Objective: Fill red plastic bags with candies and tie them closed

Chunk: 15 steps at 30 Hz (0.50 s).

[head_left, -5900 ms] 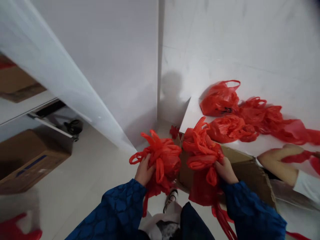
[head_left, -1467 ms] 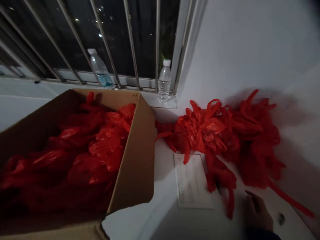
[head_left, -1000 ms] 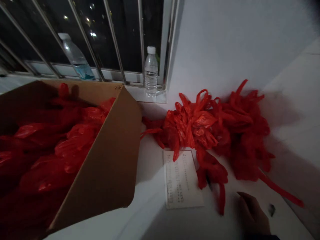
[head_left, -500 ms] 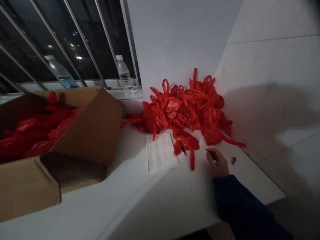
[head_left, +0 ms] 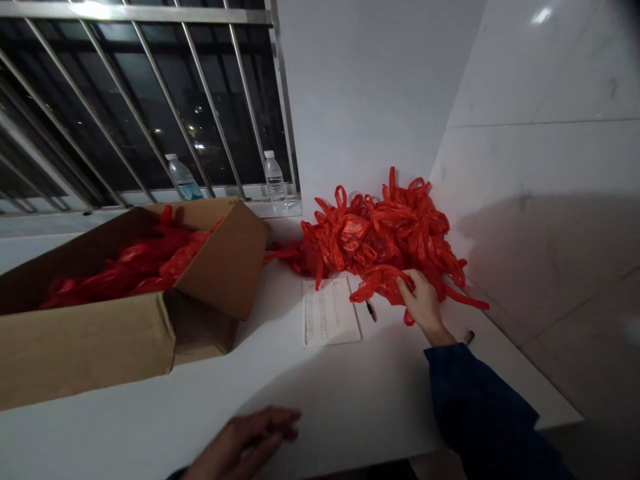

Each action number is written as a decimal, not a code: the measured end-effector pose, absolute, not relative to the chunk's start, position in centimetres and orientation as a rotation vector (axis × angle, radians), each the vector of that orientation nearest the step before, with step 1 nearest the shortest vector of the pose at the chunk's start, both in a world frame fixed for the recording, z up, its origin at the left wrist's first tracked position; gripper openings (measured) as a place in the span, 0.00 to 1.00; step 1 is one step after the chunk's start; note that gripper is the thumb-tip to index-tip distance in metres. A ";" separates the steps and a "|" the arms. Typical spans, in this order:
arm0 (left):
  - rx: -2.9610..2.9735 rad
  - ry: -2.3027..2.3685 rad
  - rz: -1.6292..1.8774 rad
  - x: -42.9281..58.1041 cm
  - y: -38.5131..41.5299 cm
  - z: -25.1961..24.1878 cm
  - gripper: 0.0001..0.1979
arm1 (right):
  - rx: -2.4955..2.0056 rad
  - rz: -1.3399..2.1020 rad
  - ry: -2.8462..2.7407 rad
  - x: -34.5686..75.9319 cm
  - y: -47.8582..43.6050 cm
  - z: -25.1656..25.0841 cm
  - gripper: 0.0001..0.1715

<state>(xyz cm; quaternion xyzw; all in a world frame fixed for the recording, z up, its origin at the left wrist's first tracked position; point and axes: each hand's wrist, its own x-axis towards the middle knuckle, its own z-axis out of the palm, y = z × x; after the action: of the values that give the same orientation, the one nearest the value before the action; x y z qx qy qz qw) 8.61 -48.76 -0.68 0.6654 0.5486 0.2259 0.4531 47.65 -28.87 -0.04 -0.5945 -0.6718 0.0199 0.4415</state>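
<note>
My right hand (head_left: 423,303) is closed on a red plastic bag (head_left: 381,283), pinching it between thumb and fingers at the front of a heap of red plastic bags (head_left: 370,230). Above the bare tabletop, low in the view, my left hand (head_left: 247,443) is open and slightly blurred, its fingers loosely bent and holding nothing. An open white booklet (head_left: 330,313) with printed lines lies just left of the held bag. A black pen (head_left: 371,311) rests between that booklet and my right hand.
At the left stands an open cardboard box (head_left: 95,340) with more red bags (head_left: 145,263) inside. Two plastic bottles, one with a blue label (head_left: 186,179) and one clear (head_left: 275,177), stand by the barred window. A small dark object (head_left: 469,337) lies near the table's right edge.
My right hand has moved forward and left and taken hold of a red bag, whose front part has lifted off the pen. My left hand has come into view. The camera view has shifted.
</note>
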 end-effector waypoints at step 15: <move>1.691 1.376 0.995 9.2 -39.2 -3.9 0.28 | -1.754 0.330 -2.019 37.1 -31.7 -0.8 0.23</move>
<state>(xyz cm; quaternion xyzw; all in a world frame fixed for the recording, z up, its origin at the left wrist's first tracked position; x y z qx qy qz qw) 9.17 -39.19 -3.91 0.6572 0.5347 0.3868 0.3641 37.10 -31.70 -0.80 -0.6346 -0.7307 0.1196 0.2215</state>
